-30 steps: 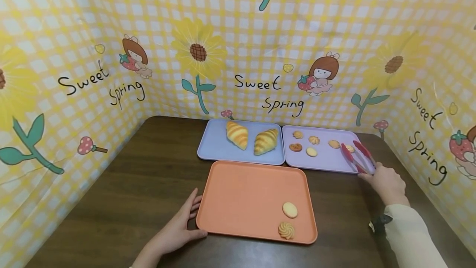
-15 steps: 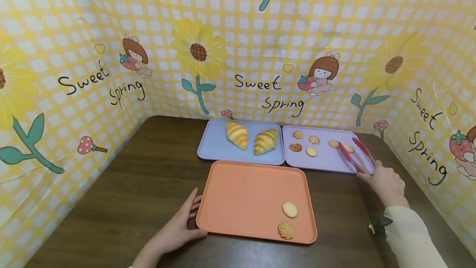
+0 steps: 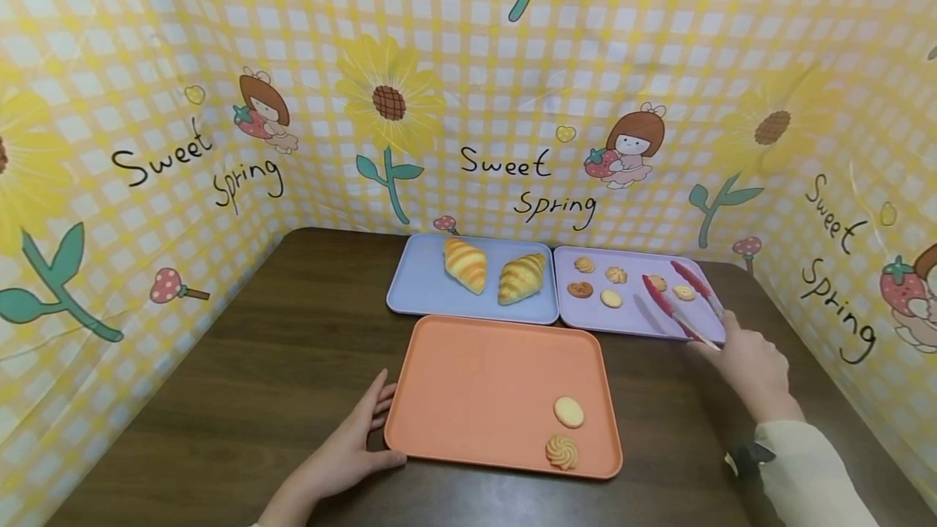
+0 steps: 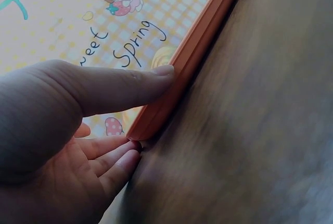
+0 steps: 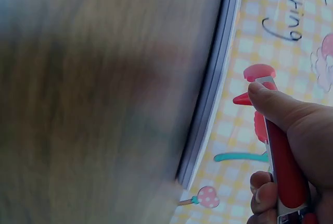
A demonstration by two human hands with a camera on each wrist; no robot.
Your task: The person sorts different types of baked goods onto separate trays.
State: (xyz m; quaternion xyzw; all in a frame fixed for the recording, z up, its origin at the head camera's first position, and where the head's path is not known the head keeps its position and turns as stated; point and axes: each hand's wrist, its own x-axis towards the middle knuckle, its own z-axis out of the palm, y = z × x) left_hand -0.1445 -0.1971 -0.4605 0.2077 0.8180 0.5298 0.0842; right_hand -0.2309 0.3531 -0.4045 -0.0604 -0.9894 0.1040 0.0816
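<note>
In the head view, my left hand [image 3: 350, 444] rests at the near left corner of an orange tray [image 3: 483, 381]. Its thumb lies along the tray's front rim and its straight fingers touch the left side, as the left wrist view also shows. Two cookies lie on this tray: a smooth round one [image 3: 568, 411] and a swirled one [image 3: 562, 452]. My right hand [image 3: 754, 368] grips red-tipped tongs [image 3: 662, 302], whose arms are spread over the right part of a lilac tray [image 3: 622, 324]. A pale cookie [image 3: 684, 293] lies between the tips; another [image 3: 658, 283] is partly behind the left tip.
Several more cookies, among them a brown one [image 3: 581, 290], lie on the lilac tray's left half. A blue tray [image 3: 417, 299] beside it bears two croissants [image 3: 465, 265]. All stand on a dark wooden table [image 3: 278, 364], with a yellow checked cloth [image 3: 498, 88] behind.
The tongs have moved left and slightly up over the lilac tray, their arms still spread, and the right hand has moved left with them. My left hand and the orange tray have kept their place.
</note>
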